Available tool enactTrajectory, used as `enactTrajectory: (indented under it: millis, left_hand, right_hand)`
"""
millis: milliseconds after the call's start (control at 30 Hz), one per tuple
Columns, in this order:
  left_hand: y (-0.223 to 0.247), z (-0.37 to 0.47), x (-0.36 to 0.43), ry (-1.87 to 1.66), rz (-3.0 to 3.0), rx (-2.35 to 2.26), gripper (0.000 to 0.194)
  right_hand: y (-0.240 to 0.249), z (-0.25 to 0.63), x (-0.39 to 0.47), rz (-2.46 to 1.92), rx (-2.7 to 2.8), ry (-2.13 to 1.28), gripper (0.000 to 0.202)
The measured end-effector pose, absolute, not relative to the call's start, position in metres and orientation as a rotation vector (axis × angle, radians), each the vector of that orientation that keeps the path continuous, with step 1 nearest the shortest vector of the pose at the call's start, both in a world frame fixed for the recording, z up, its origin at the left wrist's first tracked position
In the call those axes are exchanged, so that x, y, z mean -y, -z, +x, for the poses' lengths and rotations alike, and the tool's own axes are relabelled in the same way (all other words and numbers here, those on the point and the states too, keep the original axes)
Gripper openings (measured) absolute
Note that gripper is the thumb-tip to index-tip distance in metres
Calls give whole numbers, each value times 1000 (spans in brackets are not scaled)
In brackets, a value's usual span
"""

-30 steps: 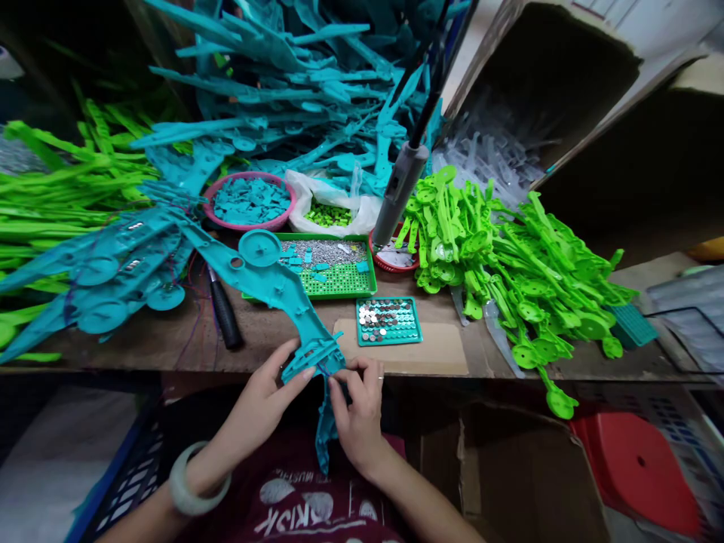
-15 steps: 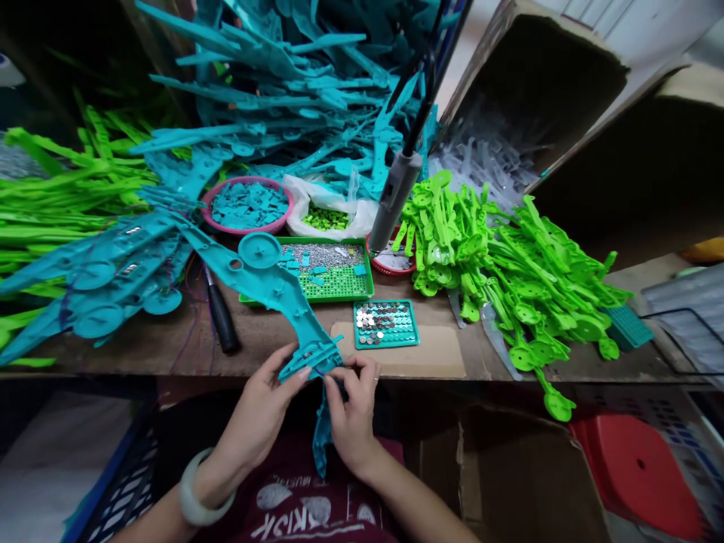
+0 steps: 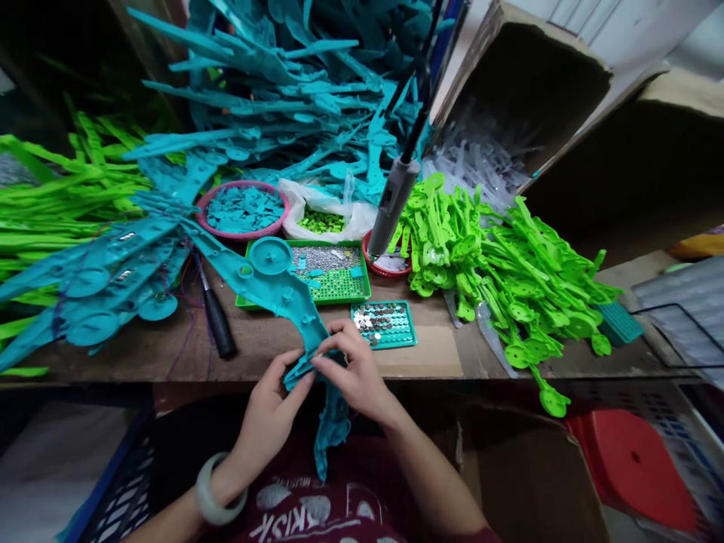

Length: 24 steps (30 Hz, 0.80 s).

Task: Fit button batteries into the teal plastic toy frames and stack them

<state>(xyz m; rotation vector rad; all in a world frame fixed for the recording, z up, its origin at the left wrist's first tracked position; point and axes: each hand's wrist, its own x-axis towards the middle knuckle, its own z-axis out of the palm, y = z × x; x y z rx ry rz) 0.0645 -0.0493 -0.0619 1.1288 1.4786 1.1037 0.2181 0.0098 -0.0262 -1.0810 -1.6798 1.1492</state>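
Up and across went the right hand [image 3: 356,369]: half a second earlier it was beside the lower stem of the blue part [image 3: 288,294], and now its fingers reached over the crosspiece near the left hand. With that, more of the stem came into sight, and the round disc had shifted slightly rightward over the green tray [image 3: 342,288]. The left hand [image 3: 271,411] kept its place, thumb and fingers closed on the part's edge at the crosspiece. On the right hand, thumb and fingers were bent and drawn close together against the part; whether they pinched anything small I could not tell. The part slanted from the heap of blue parts [image 3: 130,264] on the left down past the table's [image 3: 249,362] near edge, its lower end in front of the maroon shirt [image 3: 362,460]. The teal tray [image 3: 403,339] of small discs lay beyond the right hand, on or against the cardboard sheet [image 3: 430,358]. As for writing, the shirt bore large white letters, seemingly ending in "ISK", with a smaller line above too unclear to read whole.
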Motion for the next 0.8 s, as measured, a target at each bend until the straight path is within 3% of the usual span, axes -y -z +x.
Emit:
enactTrajectory:
  millis: [167,600,800]
  left_hand:
    - [70,62,42,-1078,1060,-1425,42]
    - [68,79,25,-1140,982,-1471,46]
    - [68,82,21,-1069,868,-1183,44]
  right_hand:
    - [47,215,-21,-1053,1265,-1138,12]
    - [41,201,-15,-1134,1221,-1000,11]
    - [30,211,-21,-1133,1370,-769,8]
